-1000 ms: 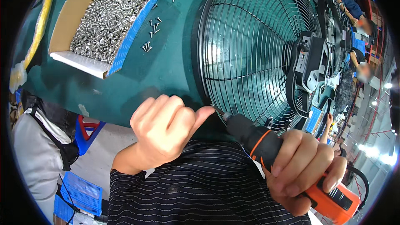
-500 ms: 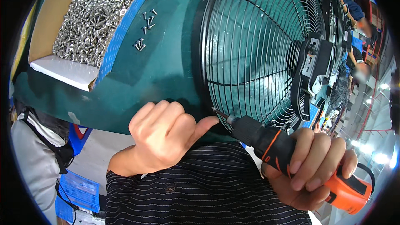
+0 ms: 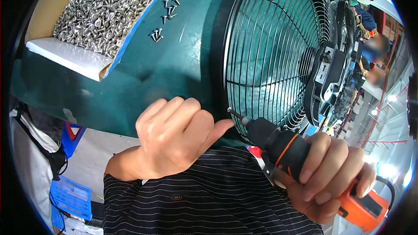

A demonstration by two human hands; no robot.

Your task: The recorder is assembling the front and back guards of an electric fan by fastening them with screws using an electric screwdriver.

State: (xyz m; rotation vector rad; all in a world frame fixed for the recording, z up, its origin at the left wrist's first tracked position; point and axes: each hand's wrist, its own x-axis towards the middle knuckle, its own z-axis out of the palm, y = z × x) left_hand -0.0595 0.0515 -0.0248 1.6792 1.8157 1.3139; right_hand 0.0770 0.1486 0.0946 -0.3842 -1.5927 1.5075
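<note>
One orange-and-black power screwdriver (image 3: 283,147): it lay in the right hand (image 3: 333,172), its long axis slanting from an orange end below those fingers and to their right, up to the bit, above and to their left.

Thin dark metal bit (image 3: 237,115): it pointed up and left, away from the right fingers; a small bright metal piece (image 3: 229,109) sat at its end, perhaps a screw, too small to be sure.

Hand nearer the bit's end: the left hand (image 3: 175,137), whose outstretched thumb had its tip just below that end; whether they touched could not be told.

Right fingers: narrow, wrapped round the screwdriver's body, well behind the bit.

Left fingers: folded in tightly, thumb out to the right; whether they held anything could not be told.

Round black wire fan guard (image 3: 271,85): it stood above and right of the left thumb, its rim near the bit's end, the gap unclear.

Loose silver screws (image 3: 156,35): they lay on the green tabletop (image 3: 183,67), up from the left fingers and well apart.

Open brown-and-white cardboard box (image 3: 65,53): farther up and left of those fingers, heaped with more silver screws.
</note>
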